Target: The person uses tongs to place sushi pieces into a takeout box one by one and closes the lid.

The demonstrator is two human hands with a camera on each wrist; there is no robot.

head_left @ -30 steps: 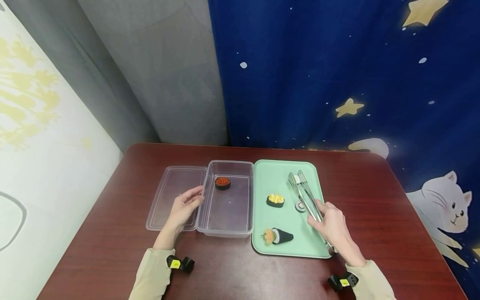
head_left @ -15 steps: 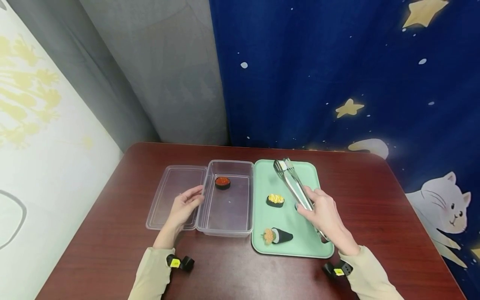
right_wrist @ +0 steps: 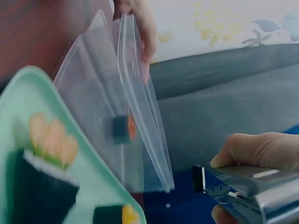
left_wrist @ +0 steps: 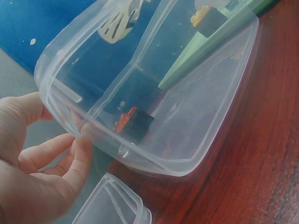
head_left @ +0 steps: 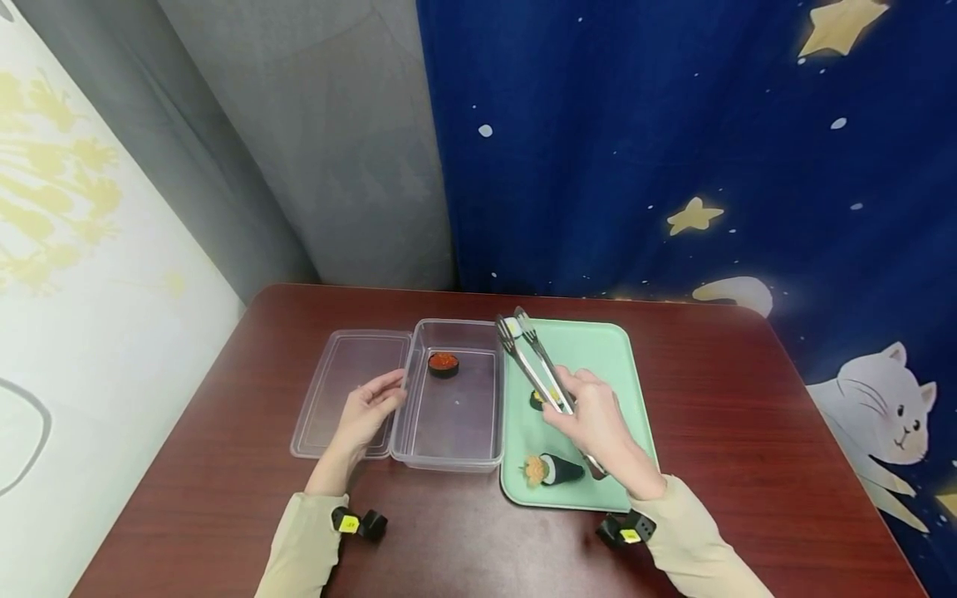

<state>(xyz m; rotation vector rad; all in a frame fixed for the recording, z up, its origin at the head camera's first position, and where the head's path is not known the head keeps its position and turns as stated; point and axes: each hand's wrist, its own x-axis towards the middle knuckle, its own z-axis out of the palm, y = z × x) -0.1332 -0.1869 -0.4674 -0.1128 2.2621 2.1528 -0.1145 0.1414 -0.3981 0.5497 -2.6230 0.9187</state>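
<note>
My right hand point(head_left: 591, 415) grips metal tongs point(head_left: 552, 386), tips raised over the gap between the tray and the clear plastic container point(head_left: 449, 467). Between the tips is a small toy sushi roll point(head_left: 513, 326), white with some yellow. My left hand point(head_left: 370, 415) pinches the container's left rim with bent fingers; the left wrist view shows fingertips point(left_wrist: 83, 142) against the plastic. A red-topped toy sushi point(head_left: 444, 365) sits inside the container. On the green tray point(head_left: 523, 494) lie a cone hand roll point(head_left: 557, 470) and a yellow-topped sushi point(head_left: 536, 400), partly hidden by the tongs.
A clear lid point(head_left: 321, 423) lies left of the container, close against it. The tray stands directly to the container's right. Everything rests on a dark red wooden table point(head_left: 748, 399), with grey and blue curtains point(head_left: 598, 166) behind.
My right hand has moved left with the tongs and the sushi roll, from above the tray to near the container's right edge. My left hand stays at the container's rim.
</note>
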